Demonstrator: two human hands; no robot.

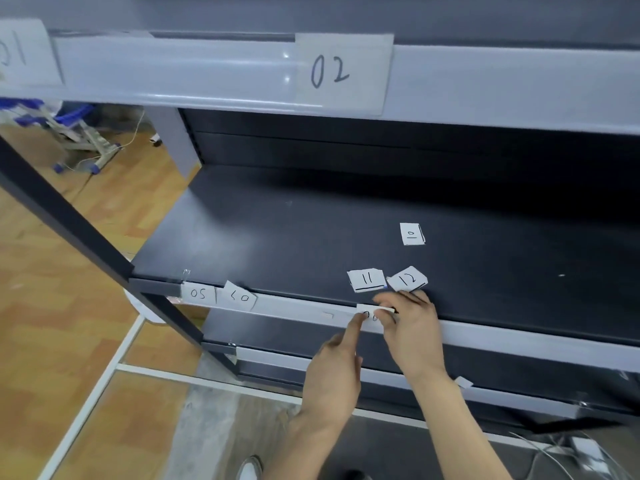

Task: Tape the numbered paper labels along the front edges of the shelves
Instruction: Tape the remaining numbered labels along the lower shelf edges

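Note:
A small paper label [371, 316] lies against the grey front edge [298, 308] of the middle shelf. My left hand [337, 368] presses its left side with an outstretched index finger. My right hand [410, 327] rests on its right side, fingers over the label's top edge. Labels "05" [198, 293] and "07" [241, 297] sit on the same edge at the left; the "07" one is tilted and lifting. Loose labels "11" [367, 280], "12" [408, 279] and "10" [412, 234] lie on the dark shelf top. Labels "02" [343, 72] and "01" [20, 53] are fixed on the upper shelf edge.
A dark diagonal frame post [86, 233] crosses at the left. Lower shelf edges [391, 377] run below my hands. Wooden floor [52, 323] with a white strip lies to the left, cables [561, 452] at the bottom right, and a shoe [250, 468] shows at the bottom.

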